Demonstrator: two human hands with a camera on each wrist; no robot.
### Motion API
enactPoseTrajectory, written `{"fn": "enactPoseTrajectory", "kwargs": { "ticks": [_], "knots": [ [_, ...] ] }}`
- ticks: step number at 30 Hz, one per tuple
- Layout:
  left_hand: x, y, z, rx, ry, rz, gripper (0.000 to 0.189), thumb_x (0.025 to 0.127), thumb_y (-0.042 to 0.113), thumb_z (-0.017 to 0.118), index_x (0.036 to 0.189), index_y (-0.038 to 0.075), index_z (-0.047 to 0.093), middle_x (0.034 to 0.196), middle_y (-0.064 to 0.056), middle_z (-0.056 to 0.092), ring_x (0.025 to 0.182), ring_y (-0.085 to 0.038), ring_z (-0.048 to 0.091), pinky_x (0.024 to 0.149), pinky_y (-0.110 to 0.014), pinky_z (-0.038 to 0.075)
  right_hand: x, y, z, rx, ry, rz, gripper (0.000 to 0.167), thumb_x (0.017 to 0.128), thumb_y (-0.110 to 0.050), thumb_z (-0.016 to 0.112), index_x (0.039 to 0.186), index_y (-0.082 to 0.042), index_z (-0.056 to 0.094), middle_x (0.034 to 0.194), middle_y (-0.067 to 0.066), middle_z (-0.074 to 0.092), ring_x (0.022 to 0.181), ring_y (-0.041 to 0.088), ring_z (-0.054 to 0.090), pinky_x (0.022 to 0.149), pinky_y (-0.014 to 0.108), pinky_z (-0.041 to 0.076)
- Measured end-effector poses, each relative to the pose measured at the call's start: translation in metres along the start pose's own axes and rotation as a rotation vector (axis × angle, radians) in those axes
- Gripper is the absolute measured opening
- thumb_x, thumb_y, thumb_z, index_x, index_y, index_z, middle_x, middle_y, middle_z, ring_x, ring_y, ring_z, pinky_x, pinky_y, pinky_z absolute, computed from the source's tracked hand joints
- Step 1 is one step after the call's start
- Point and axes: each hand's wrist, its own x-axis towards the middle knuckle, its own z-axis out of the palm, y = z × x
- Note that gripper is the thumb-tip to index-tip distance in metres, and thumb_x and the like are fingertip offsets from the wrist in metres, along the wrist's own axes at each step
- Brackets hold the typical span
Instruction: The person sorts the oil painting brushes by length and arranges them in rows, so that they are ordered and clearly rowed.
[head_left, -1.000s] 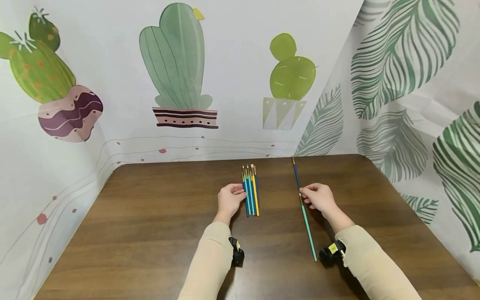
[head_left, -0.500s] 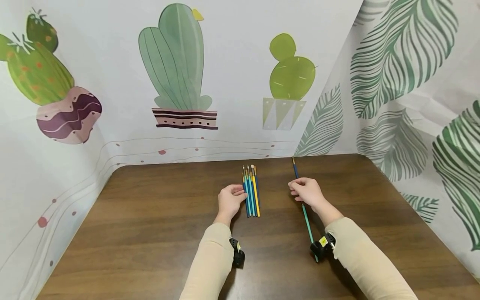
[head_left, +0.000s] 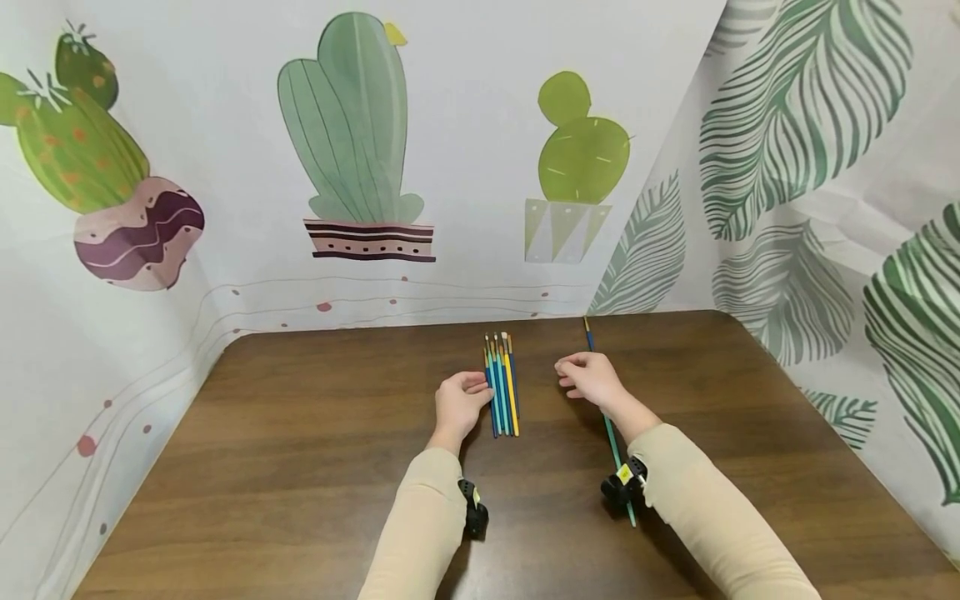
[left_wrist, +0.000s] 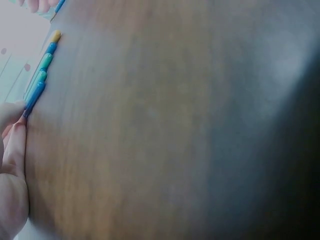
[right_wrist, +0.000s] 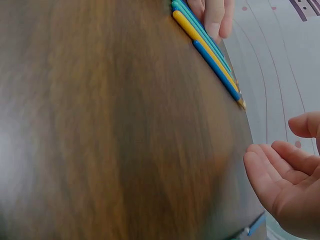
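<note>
A row of paintbrushes (head_left: 504, 400) with blue, teal and yellow handles lies side by side on the table, bristles towards the wall. My left hand (head_left: 456, 408) rests against the row's left side, thumb and fingertips touching the outermost blue brush. To the right of the row, my right hand (head_left: 594, 382) hovers with nothing in it; the right wrist view shows its fingers (right_wrist: 265, 172) loosely bent and the thumb apart. Beneath the right hand and wrist lie a blue paintbrush (head_left: 589, 337) and a teal paintbrush (head_left: 612, 442), end to end, their meeting point hidden.
The brown wooden table (head_left: 300, 467) meets a white wall cloth (head_left: 465, 150) printed with cacti and leaves at its back edge. Each wrist carries a small black camera (head_left: 474, 510); the right one partly covers the teal brush.
My right hand has moved left, from the meeting point of the blue and teal brushes towards the row. Those two brushes stay where they were. The left hand keeps its place.
</note>
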Motion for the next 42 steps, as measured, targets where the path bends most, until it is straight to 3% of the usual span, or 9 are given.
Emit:
{"fn": "enactPoseTrajectory", "kwargs": {
  "ticks": [17, 29, 42],
  "knots": [
    [0.001, -0.002, -0.001, 0.013, -0.001, 0.026, 0.023, 0.081, 0.001, 0.069, 0.104, -0.001, 0.068, 0.103, -0.015, 0.071, 0.096, -0.022, 0.07, 0.085, -0.033, 0.056, 0.014, -0.011, 0.035, 0.095, -0.021, 0.053, 0.036, 0.096, -0.017, 0.047, 0.122, 0.007, 0.056, 0.119, 0.026, 0.06, 0.1, 0.029, 0.066, 0.071, 0.029, 0.059],
    [0.0, -0.002, -0.002, 0.005, -0.014, 0.024, 0.024, 0.082, 0.002, 0.069, 0.105, -0.001, 0.067, 0.104, -0.015, 0.071, 0.097, -0.022, 0.069, 0.085, -0.032, 0.056, 0.023, -0.015, 0.055, 0.284, -0.008, 0.137, 0.041, 0.097, -0.015, 0.044, 0.134, 0.004, 0.047, 0.128, 0.026, 0.054, 0.11, 0.032, 0.062, 0.075, 0.029, 0.059],
    [0.001, -0.002, -0.002, -0.008, -0.018, 0.038, 0.023, 0.082, 0.002, 0.069, 0.105, -0.003, 0.068, 0.103, -0.017, 0.071, 0.096, -0.024, 0.07, 0.084, -0.031, 0.057, 0.031, -0.015, 0.066, 0.36, 0.033, 0.183, 0.035, 0.095, -0.009, 0.047, 0.127, 0.003, 0.053, 0.118, 0.023, 0.06, 0.075, 0.01, 0.065, 0.062, 0.021, 0.057]
  ]
}}
